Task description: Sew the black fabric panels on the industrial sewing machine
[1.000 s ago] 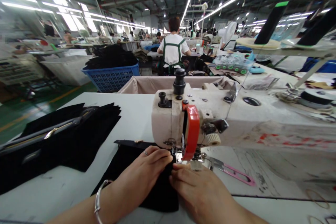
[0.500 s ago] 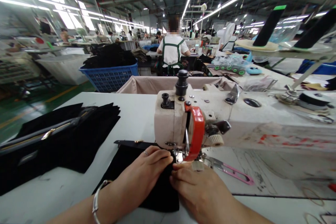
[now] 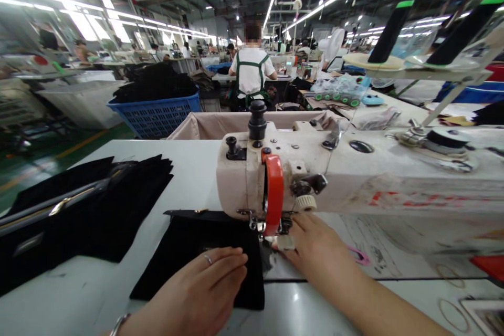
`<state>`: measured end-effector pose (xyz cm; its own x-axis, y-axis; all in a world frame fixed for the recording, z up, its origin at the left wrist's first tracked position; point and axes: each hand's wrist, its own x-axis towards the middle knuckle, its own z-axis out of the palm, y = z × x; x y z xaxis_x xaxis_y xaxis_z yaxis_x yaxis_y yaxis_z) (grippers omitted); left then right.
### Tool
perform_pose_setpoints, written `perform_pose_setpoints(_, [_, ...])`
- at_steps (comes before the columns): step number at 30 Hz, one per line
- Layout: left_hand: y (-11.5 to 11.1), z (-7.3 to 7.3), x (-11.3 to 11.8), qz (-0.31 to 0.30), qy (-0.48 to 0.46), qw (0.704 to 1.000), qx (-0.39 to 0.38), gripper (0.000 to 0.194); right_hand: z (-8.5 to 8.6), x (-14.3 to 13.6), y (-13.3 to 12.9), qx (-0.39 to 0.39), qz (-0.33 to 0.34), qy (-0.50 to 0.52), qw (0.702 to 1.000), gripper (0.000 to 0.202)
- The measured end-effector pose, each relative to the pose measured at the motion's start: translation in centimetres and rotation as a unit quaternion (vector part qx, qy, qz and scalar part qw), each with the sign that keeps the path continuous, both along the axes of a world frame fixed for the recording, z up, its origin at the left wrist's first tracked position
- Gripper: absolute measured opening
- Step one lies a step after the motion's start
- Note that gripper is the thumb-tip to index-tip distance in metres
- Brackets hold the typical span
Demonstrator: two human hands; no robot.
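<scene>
A black fabric piece point(image 3: 236, 231) lies on the table, its right edge by the needle area of a white sewing machine point(image 3: 232, 184). A strip with a small gold-coloured metal part runs along its far edge. My left hand point(image 3: 200, 283) rests on the fabric, fingers stretched out and holding nothing. To the right of the needle, my right hand point(image 3: 315, 247) reaches over the machine bed, thumb and fingers apart. Some of its fingertips are hidden behind the machine head's knobs. Under this hand lies a pink-handled tool point(image 3: 360, 256), mostly covered.
Stacked black pieces point(image 3: 98, 210) with a zipper lie at the left. An orange-red guard point(image 3: 274, 194) stands before the needle. Behind the table are a fabric-lined bin point(image 3: 212, 126), a blue basket point(image 3: 157, 115) of black material and a seated person point(image 3: 252, 71). Thread cones point(image 3: 389, 34) stand at the right.
My right hand has left the fabric edge and moved right and away over the pink-handled tool. My left hand has slid back towards me across the fabric. The view has shifted slightly.
</scene>
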<state>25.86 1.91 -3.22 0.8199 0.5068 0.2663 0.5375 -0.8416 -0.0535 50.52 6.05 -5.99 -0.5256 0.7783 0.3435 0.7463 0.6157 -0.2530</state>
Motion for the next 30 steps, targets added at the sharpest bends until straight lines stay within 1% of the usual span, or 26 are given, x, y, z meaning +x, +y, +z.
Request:
perform_pose_setpoints(1, [-0.1, -0.2, 0.2, 0.007, -0.013, 1.000, 0.010, 0.029, -0.1, -0.2, -0.2, 0.004, 0.021, -0.006, 1.000, 0.003])
perform_pose_setpoints(2, [-0.3, -0.5, 0.3, 0.023, -0.028, 0.999, 0.014, 0.029, 0.1, -0.3, -0.6, -0.008, 0.053, -0.006, 0.999, 0.002])
perform_pose_setpoints(4, [-0.5, -0.8, 0.7, 0.055, -0.046, 0.997, 0.010, 0.029, 0.8, -0.2, -1.3, -0.050, 0.127, 0.009, 0.991, 0.008])
perform_pose_setpoints(6, [-0.6, -0.8, 0.8, 0.051, -0.035, 0.998, 0.011, 0.028, 1.7, -0.1, -2.0, -0.076, 0.190, 0.030, 0.978, 0.011])
perform_pose_setpoints(8, [-0.6, -0.6, 0.9, 0.028, -0.027, 0.999, 0.029, 0.026, 2.2, 0.0, -2.3, -0.080, 0.221, 0.035, 0.971, 0.014])
perform_pose_setpoints(10, [-0.5, -0.5, 0.8, 0.026, -0.041, 0.998, 0.031, 0.030, 2.2, -0.2, -2.4, -0.080, 0.228, 0.027, 0.970, 0.015])
perform_pose_setpoints(13, [-0.5, -0.7, 0.8, 0.064, -0.098, 0.993, 0.000, 0.033, 1.8, -0.5, -2.6, -0.073, 0.202, 0.007, 0.977, 0.011])
perform_pose_setpoints(15, [-0.5, -0.9, 0.9, 0.080, -0.115, 0.990, -0.018, 0.034, 1.5, -0.7, -2.7, -0.054, 0.185, 0.002, 0.981, 0.014])
perform_pose_setpoints(17, [-0.6, -1.1, 0.9, 0.070, -0.097, 0.993, -0.017, 0.034, 1.3, -0.7, -2.7, -0.040, 0.187, -0.006, 0.981, 0.015])
perform_pose_setpoints(19, [-0.5, -1.1, 0.8, 0.051, -0.077, 0.996, -0.013, 0.032, 1.1, -0.7, -2.7, -0.030, 0.201, -0.015, 0.979, 0.013])
perform_pose_setpoints(20, [-0.5, -1.0, 0.7, 0.052, -0.077, 0.996, -0.018, 0.031, 0.9, -0.8, -2.7, -0.023, 0.210, -0.015, 0.977, 0.014])
perform_pose_setpoints(22, [-0.4, -1.0, 0.4, 0.088, -0.100, 0.990, -0.040, 0.029, 0.2, -1.1, -2.7, 0.002, 0.223, 0.001, 0.975, 0.021])
perform_pose_setpoints(24, [-0.3, -1.1, 0.2, 0.137, -0.128, 0.980, -0.066, 0.027, -0.7, -1.8, -2.8, 0.049, 0.232, 0.036, 0.971, 0.017])
perform_pose_setpoints(25, [-0.3, -1.1, 0.1, 0.148, -0.135, 0.977, -0.074, 0.027, -1.1, -2.1, -2.9, 0.075, 0.232, 0.053, 0.968, 0.013])
perform_pose_setpoints(26, [-0.2, -1.2, 0.2, 0.147, -0.139, 0.976, -0.079, 0.026, -1.4, -2.4, -3.0, 0.097, 0.229, 0.064, 0.966, 0.012])
perform_pose_setpoints(28, [-0.1, -1.3, 0.5, 0.118, -0.134, 0.981, -0.080, 0.027, -1.8, -2.6, -3.1, 0.112, 0.229, 0.073, 0.964, 0.015])
perform_pose_setpoints(30, [0.1, -1.4, 0.9, 0.075, -0.112, 0.989, -0.067, 0.032, -1.6, -2.4, -3.1, 0.072, 0.231, 0.071, 0.968, 0.015])
